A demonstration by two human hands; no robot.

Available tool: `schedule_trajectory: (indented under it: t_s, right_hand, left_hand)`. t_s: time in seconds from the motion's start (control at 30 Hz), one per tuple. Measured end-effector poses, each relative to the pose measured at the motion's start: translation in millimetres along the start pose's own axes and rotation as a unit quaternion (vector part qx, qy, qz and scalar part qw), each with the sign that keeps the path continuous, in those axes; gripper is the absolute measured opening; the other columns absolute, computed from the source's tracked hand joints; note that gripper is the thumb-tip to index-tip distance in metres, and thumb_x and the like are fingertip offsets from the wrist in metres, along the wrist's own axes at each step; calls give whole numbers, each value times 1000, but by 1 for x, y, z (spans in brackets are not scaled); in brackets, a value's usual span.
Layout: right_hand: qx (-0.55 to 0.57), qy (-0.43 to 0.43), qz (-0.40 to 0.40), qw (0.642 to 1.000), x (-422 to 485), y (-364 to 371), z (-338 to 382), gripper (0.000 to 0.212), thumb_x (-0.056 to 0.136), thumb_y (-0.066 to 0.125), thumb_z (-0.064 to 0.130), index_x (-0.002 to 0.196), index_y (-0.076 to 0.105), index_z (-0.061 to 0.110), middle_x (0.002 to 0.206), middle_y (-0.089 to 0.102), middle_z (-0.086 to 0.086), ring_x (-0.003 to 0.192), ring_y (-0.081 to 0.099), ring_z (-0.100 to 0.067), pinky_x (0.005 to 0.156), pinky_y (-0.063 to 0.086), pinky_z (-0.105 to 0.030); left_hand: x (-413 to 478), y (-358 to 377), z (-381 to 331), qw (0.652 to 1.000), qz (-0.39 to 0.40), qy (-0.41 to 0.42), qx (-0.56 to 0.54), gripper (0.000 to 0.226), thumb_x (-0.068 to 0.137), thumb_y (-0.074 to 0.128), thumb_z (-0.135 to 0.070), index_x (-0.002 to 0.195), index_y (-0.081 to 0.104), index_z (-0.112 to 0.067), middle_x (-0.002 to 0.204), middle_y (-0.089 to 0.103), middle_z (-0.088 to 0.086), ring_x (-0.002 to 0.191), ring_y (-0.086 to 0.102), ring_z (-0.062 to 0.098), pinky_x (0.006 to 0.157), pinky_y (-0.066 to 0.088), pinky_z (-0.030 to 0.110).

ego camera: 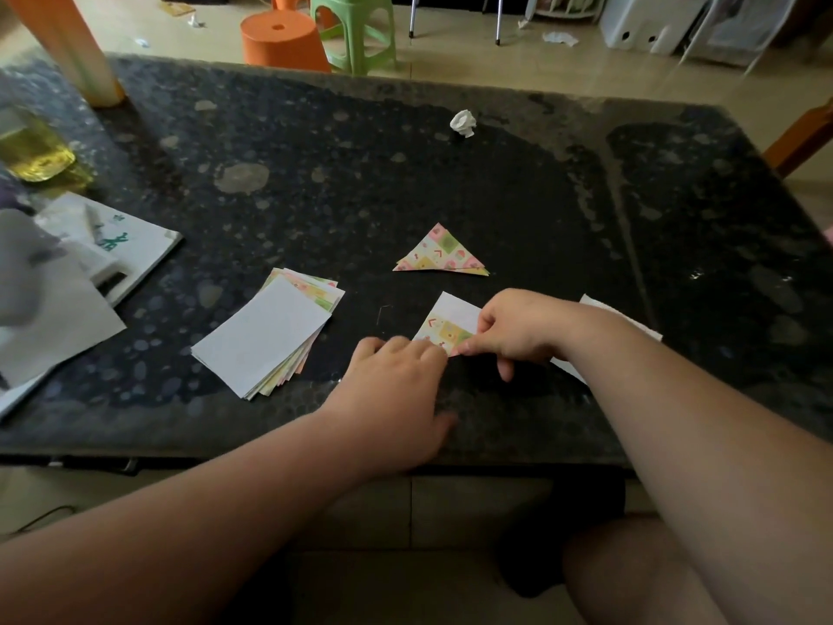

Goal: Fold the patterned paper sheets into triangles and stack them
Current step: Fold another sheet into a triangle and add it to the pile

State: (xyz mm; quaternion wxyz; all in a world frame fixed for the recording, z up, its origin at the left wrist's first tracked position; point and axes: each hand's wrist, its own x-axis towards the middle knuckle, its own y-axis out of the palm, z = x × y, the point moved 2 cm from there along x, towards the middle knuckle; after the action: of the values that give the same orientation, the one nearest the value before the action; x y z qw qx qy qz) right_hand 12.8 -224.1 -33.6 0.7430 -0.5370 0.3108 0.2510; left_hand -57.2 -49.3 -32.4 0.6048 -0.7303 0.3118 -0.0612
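One patterned paper sheet (450,322) lies white side up near the table's front edge, with a corner turned over so its pastel print shows. My right hand (514,329) pinches that turned corner between thumb and fingers. My left hand (396,390) rests beside it, fingertips pressing the sheet's near left edge. Just beyond, a pile of folded patterned triangles (441,252) lies flat on the table. To the left sits a fanned stack of unfolded sheets (266,338), white side up.
The dark speckled table (405,173) carries a crumpled white paper ball (463,123) at the back and booklets and papers (112,250) at the left. A white sheet (631,320) peeks from under my right forearm. Orange and green stools (315,33) stand beyond the table.
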Motion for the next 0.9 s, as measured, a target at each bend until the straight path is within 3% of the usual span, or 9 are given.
schedule_trajectory:
  t_s: [0.1,0.17,0.23,0.33,0.4,0.6,0.7,0.9]
  right_hand:
    - [4,2,-3,1000,2,-1,-1,42,94,65,59,104,70,18,71,77,3,63,58,-15,63,44,-30]
    - [3,4,-9,1000,4,-1,-2,47,91,67,61,103,74,16,71,77,4,66,59,-15,63,45,-29]
    - [5,7,-15,1000,6,0,-2,51,89,68,63,103,75,14,71,77,4,64,58,-15,61,44,-29]
    - [18,14,-17,1000,9,1,-3,54,88,70,61,107,73,11,71,77,4,61,56,-16,62,45,-30]
    - [21,15,-20,999,10,1,-3,55,88,71,60,108,73,9,71,77,4,60,55,-17,62,45,-29]
    - [14,26,-9,1000,14,1,-3,50,89,71,57,108,67,11,72,78,5,62,58,-16,70,47,-32]
    - [19,28,-3,999,14,0,-2,49,90,72,55,110,66,11,73,78,5,63,57,-16,74,48,-33]
    - [37,35,-2,999,12,1,-4,50,90,72,54,113,66,11,74,78,4,65,55,-17,80,48,-37]
  left_hand:
    - [20,-11,5,992,-45,-80,-89,18,99,56,-43,106,55,-26,113,56,-5,104,53,17,94,47,36]
    - [35,-14,10,976,-11,-155,-149,16,98,60,-38,94,61,-23,96,66,-4,86,61,15,78,53,34]
    - [50,-13,14,956,43,-204,-207,22,98,61,-34,91,68,-15,76,74,-2,66,69,15,63,56,31]
    - [64,-12,14,911,108,-253,-308,21,99,61,-22,98,65,-1,64,74,4,45,65,15,43,44,22]
    - [67,-14,14,900,125,-262,-324,21,98,62,-19,102,62,2,62,73,5,45,64,16,41,40,20]
    - [65,-13,15,882,150,-276,-351,26,97,69,-20,107,64,3,65,73,8,52,69,18,52,56,29]
    - [63,-12,16,875,153,-290,-357,22,98,68,-17,106,64,3,58,71,6,46,66,17,46,53,26]
    - [62,-12,25,861,170,-311,-363,17,98,67,-15,103,62,1,62,72,10,45,66,17,41,46,22]
